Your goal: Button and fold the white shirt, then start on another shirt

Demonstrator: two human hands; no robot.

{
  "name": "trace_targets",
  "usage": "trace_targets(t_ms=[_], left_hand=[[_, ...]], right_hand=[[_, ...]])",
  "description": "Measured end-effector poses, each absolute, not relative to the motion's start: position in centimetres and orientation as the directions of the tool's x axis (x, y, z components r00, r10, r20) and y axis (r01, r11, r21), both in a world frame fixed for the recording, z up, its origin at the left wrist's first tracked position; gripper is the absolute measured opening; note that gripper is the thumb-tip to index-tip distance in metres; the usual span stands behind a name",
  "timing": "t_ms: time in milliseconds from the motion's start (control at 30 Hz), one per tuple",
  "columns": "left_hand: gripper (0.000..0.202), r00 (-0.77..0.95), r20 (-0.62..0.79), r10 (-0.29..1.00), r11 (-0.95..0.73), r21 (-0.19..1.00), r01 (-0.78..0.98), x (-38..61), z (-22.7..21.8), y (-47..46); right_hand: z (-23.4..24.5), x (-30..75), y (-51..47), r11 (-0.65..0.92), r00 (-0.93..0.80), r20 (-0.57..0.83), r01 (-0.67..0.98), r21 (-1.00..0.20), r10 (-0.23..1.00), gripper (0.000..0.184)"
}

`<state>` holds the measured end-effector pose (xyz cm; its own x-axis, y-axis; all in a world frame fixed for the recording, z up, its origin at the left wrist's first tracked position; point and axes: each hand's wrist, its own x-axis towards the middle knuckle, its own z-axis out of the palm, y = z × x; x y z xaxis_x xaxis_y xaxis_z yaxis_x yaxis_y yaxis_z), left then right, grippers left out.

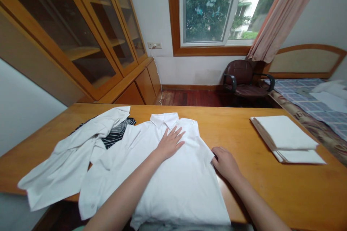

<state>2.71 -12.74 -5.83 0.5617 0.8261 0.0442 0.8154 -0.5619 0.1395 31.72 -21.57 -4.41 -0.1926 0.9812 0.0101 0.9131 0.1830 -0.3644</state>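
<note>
Beneath the left hand (170,143), fingers spread, lies the shirt (183,180), collar (166,119) just beyond the fingertips, long axis running back past the wrist. Rightward, the right hand (225,161), nearer the right sleeve (206,148), has curled fingers; whether they pinch it, I cannot tell.

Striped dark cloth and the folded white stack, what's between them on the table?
In the head view: a white shirt, the left hand on it, the right hand at its sleeve, then bare wooden tabletop.
</note>
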Motion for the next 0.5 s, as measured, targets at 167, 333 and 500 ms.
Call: trace_targets(t_ms=[167,333,500], left_hand=[[0.048,0.512,0.067,0.856,-0.515,0.181,0.838,4.9,-4.4,-10.7],[0.038,0.266,0.142,0.953,-0.302,0.433,0.849,8.4,-3.4,-7.1],[0.029,0.180,-0.050,0.982,-0.090,0.717,0.692,11.4,-4.6,-4.1]], right_hand=[[-4.3,31.4,-21.4,0.150,-0.150,0.030,0.906,-0.396,0.988,0.016],[-4.6,31.3,-21.3,0.148,-0.131,0.070,0.915,-0.375,0.989,0.016],[-4.8,31.2,-21.5,0.188,-0.160,0.112,0.932,-0.311,0.981,0.016]])
